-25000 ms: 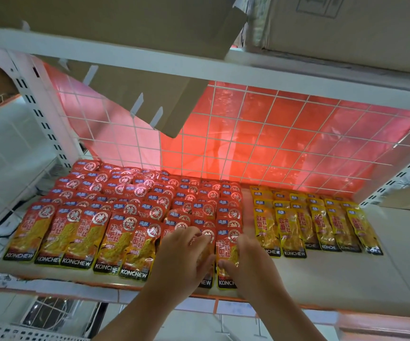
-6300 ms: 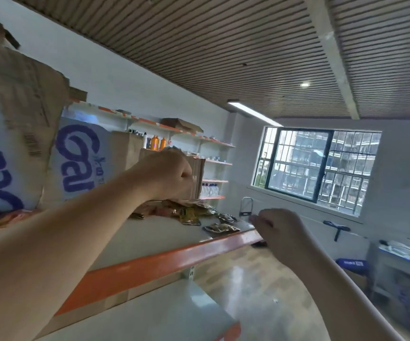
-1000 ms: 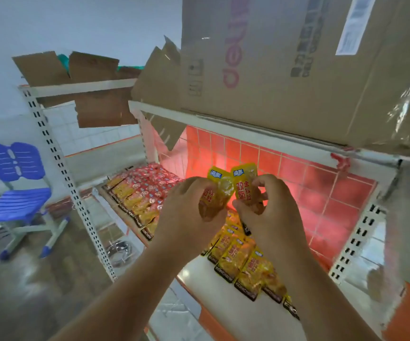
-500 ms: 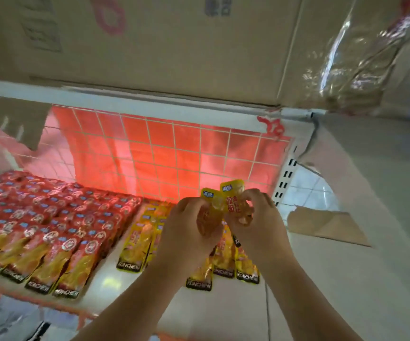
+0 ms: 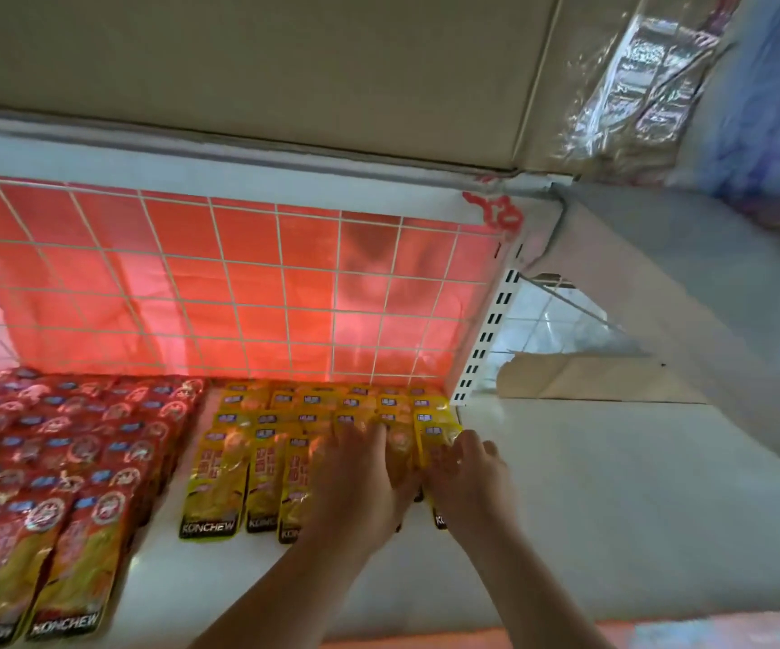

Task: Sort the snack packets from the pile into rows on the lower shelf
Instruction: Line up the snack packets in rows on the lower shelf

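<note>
White shelf [image 5: 566,508], red grid backing [image 5: 238,283] glowing behind, and both hands flat down on the yellow packets [image 5: 219,475]!
Centre frame, the left hand [image 5: 360,484] lies palm-down, fingers straight and close together, pressing the front yellow row; the right hand [image 5: 467,480] sits just beside it, fingers slightly spread, on the packet at the row's right end. No pinching visible. My read: they're flattening and squaring the front ones so the rows overlap neatly. Each packet runs lengthwise up the frame, dark brand strip at the lower end, top toward the grid. Same layout for the red packets [image 5: 74,461], lower left.
</note>
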### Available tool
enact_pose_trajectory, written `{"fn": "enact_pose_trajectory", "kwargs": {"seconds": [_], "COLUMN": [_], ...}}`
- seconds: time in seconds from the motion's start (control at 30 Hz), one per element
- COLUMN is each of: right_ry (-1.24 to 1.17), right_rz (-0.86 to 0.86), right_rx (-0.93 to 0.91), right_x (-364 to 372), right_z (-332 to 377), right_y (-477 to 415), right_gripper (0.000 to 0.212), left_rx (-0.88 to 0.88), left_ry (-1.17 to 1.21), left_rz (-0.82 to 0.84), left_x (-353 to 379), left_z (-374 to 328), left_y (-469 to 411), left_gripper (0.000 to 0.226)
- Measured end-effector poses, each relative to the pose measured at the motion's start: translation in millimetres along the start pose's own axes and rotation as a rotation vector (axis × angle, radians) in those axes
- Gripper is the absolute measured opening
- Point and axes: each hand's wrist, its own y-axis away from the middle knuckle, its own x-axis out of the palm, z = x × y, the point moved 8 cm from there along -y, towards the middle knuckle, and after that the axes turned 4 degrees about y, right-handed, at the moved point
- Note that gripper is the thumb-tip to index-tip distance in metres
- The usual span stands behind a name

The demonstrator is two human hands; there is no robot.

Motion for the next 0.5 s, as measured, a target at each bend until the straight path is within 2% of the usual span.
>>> {"fn": "enact_pose_trajectory", "kwargs": {"seconds": [0.27, 0.5], "right_ry": [0.054, 0.108], "right_rz": [0.054, 0.047], "right_rx": [-0.006, -0.082], "right_x": [18.2, 25.6], "right_z": [-8.2, -11.1], "right_y": [-12.7, -16.8], "right_gripper": [0.034, 0.04], "left_rx": [-0.03, -0.027], "left_ry": [0.099, 0.019], "left_rz": [0.022, 0.01], "left_x": [15.0, 29.4], "left_z": [-8.4, -3.3], "left_y": [-1.1, -3.6], "left_gripper": [0.052, 0.058]}}
